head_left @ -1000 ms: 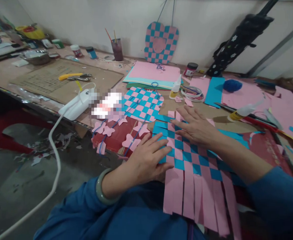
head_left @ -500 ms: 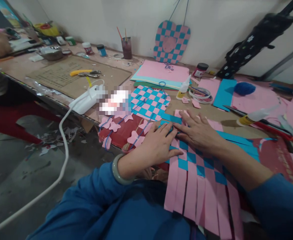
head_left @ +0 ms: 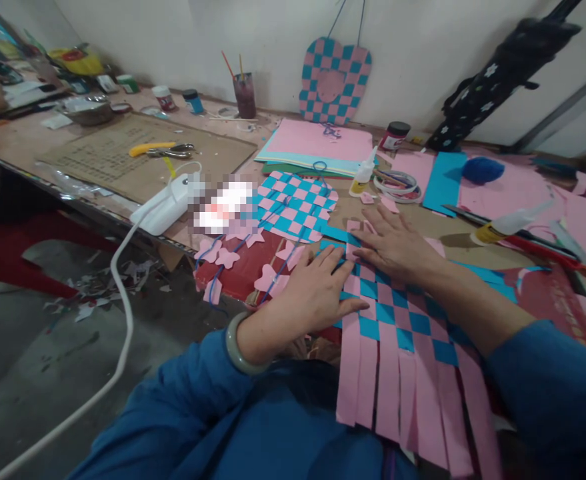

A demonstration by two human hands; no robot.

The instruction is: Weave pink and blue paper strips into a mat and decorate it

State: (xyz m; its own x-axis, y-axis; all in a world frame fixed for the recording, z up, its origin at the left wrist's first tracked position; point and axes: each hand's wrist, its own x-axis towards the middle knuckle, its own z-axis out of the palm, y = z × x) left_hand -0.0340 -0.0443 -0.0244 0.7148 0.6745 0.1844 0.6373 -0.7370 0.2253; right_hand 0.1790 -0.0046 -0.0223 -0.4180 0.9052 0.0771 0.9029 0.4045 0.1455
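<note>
Weave [head_left: 397, 313]: pink and blue paper strips are crossed in a checked pattern at the table's near edge, before the body; its far part is partly covered by both hands; pink ends [head_left: 387, 393] are spread loose toward the body; blue ends [head_left: 493, 283] are left sticking out beyond the right forearm.
Left hand [head_left: 315, 290]: laid on the weave's left side; fingers are stretched out, almost together, with the thumb set apart; whether a strip is pinched beneath the fingertips cannot be told; a bangle [head_left: 240, 347] is worn at the wrist.
Right hand [head_left: 397, 250]: laid across the weave's far part; fingers are opened and fanned, the lower ones near the left fingertips.
Mat [head_left: 295, 207]: placed just beyond the left hand, in finished-looking checks; pink cut-outs [head_left: 270, 279] are strung on cord beside it.
Glue: one bottle [head_left: 361, 179] is stood upright near some rings [head_left: 397, 187]; another bottle [head_left: 503, 227] is tilted, farther right.
Back: a paper stack [head_left: 317, 140] is set below a checked piece [head_left: 335, 80] hung by cord against the wall.
</note>
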